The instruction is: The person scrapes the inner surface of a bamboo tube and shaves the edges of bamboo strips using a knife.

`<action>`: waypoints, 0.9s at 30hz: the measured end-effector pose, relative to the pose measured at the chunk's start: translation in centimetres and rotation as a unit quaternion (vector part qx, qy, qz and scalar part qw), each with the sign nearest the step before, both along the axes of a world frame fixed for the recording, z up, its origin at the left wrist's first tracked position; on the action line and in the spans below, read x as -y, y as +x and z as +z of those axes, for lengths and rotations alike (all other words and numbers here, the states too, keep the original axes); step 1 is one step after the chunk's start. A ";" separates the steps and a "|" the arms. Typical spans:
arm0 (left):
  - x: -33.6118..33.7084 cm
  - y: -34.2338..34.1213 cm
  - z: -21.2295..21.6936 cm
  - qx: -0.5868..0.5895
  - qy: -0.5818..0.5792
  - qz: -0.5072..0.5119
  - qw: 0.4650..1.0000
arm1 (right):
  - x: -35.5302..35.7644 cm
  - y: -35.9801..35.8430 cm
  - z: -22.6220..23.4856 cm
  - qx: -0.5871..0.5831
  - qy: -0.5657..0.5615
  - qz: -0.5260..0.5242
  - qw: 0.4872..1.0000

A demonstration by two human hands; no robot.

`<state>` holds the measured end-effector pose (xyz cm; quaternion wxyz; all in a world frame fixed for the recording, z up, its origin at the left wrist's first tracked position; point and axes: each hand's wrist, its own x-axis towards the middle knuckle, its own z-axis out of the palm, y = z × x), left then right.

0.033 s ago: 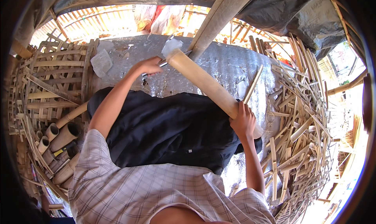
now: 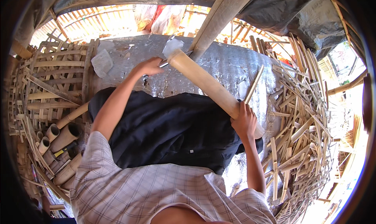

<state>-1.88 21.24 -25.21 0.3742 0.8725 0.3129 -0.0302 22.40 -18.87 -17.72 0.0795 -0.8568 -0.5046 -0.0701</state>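
Observation:
A thick bamboo tube [image 2: 203, 81] lies slantwise over the dark cloth [image 2: 168, 126] on my lap, its far end higher and to the left. My right hand [image 2: 244, 122] is closed around its near part. A thin bamboo strip [image 2: 255, 83] juts up beside those fingers; whether they hold it too I cannot tell. At the tube's far end, my left hand [image 2: 152, 66] is closed on a narrow metal blade tool [image 2: 164, 63]. The tool points right, toward the gap between the tube and a standing bamboo post [image 2: 213, 24]; its exact kind is partly hidden.
A metal sheet [image 2: 129, 69] covers the surface ahead. Woven bamboo lattice [image 2: 56, 73] stands at left, above several cut tubes [image 2: 64, 136] and a yellow-and-black tool [image 2: 60, 151]. Loose bamboo strips [image 2: 301, 145] pile up at right. A dark tarp [image 2: 290, 12] hangs overhead.

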 end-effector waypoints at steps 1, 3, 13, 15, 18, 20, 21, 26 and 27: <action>0.5 -0.4 -0.4 0.002 0.065 -0.001 0.998 | 0.0 -0.1 0.1 -0.014 -0.014 -0.011 1.000; 1.0 -0.6 -1.0 -0.013 0.090 0.031 0.995 | -0.6 -0.4 0.9 -0.056 -0.050 -0.022 0.997; -0.8 -0.1 -0.5 0.005 0.100 0.055 0.993 | -3.3 -6.8 4.6 -0.753 -0.066 -0.067 0.651; -1.1 0.0 -0.6 -0.016 0.090 0.065 0.994 | -5.1 -7.4 6.6 -0.725 -0.059 -0.048 0.684; -1.4 0.6 -1.2 -0.019 0.094 0.049 0.994 | -7.2 -7.7 8.9 -0.623 0.007 0.015 0.782; -1.4 0.5 -1.1 -0.017 0.094 0.056 0.994 | -8.3 -7.9 11.1 -0.522 0.091 0.057 0.846; -1.2 0.2 -1.0 -0.018 0.091 0.062 0.994 | -8.8 -8.0 13.0 -0.500 0.104 0.073 0.857; -1.0 0.0 -0.6 -0.027 0.093 0.072 0.993 | -10.3 -8.4 16.3 -0.387 0.255 0.106 0.880; -1.0 0.0 -0.6 -0.030 0.092 0.074 0.992 | -10.6 -8.6 15.0 -0.359 0.278 0.091 0.886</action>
